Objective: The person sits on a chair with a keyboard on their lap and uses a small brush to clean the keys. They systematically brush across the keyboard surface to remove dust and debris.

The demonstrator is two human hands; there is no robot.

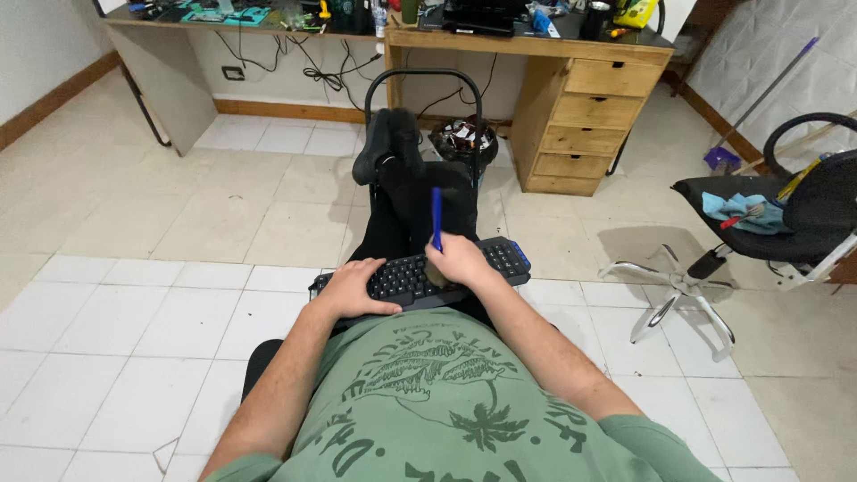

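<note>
Keyboard (420, 277) under left hand (353, 287); brush (436, 223) upright in right hand (460, 261) grip.

The lap is crowded: the black keyboard (420, 275) fills it from side to side, with the left hand (350, 287) lying on its near left end and the right hand (460, 260) over the middle, holding a blue brush (436, 218) upright. Beyond it the raised legs (402, 192) and the black chair frame (423, 98) bar the way ahead (toward the wooden desk (585, 98)). Open tiled floor (134, 295) lies to the left, while the overturned office chair (759, 223) blocks the far right.
</note>
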